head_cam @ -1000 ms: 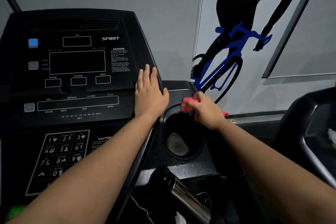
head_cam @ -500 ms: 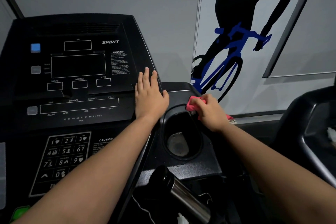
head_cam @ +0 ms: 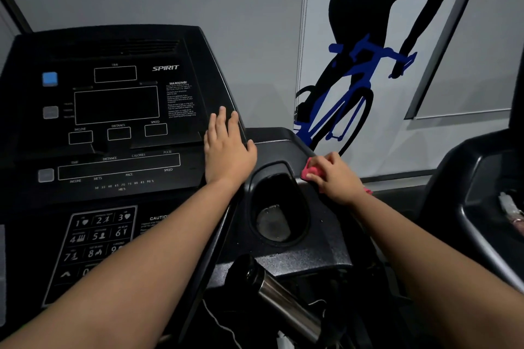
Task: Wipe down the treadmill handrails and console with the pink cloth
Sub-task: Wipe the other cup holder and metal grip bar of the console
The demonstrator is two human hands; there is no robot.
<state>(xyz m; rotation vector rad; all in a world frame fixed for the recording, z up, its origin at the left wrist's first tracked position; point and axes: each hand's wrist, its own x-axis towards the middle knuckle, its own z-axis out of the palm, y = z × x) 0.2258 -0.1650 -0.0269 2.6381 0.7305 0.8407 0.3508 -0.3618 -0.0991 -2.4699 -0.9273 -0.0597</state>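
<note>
Under the right hand, on the tray ledge: pink cloth, wadded, fingers curled round it and pressing it down. Mostly hidden; one scrap shows behind the wrist. Left hand lies flat with straight fingers, holds nothing, and rests on the console at its right edge. Cup holder sits between the two hands, a bit nearer the person. Handrail grip is further back toward the body, between the forearms. Keypad is beside the left forearm. Cyclist decal is on the wall beyond the right hand. Cloth looks soft, light and limp, and likely won't slip on the textured plastic. Best gripped bunched at the middle, palm on top; it should wrap easily round the handrail.
</note>
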